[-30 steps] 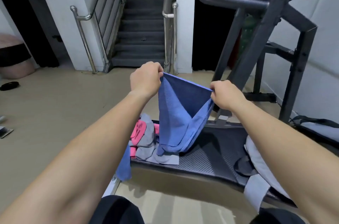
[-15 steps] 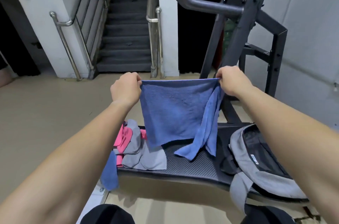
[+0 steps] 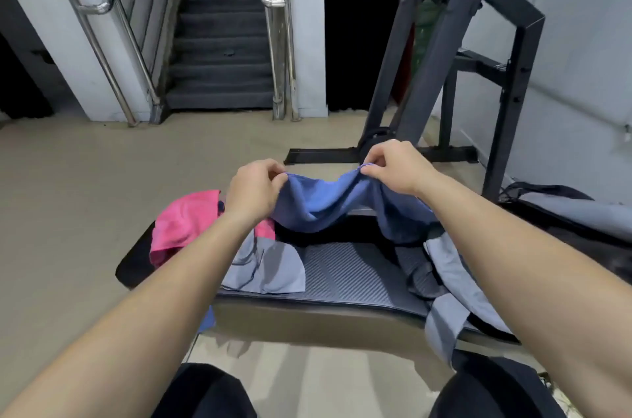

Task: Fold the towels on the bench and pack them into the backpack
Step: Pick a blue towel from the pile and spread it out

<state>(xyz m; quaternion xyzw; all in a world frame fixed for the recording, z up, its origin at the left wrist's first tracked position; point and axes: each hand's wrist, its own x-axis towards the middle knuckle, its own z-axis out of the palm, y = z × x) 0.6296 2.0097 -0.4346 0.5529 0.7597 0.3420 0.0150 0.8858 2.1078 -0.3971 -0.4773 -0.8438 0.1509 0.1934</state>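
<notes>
Both grips pinch the top edge of the blue towel: your left grip holds one corner between thumb and fingers, and your right grip holds the other corner in the same way. They are near each other, so the edge sags between them and the cloth hangs low over the surface. Its right part seems to reach the pad just beside the backpack. I judge that you hold it by two corners to keep it spread for the fold. The fold is not yet made.

A pink towel and a grey towel lie crumpled at the left end of the surface, under your left forearm, and they wait for their turn. The backpack lies at the right end, so a folded towel has a short way to go.

No brand, label or writing can be read on the towels or the backpack
</notes>
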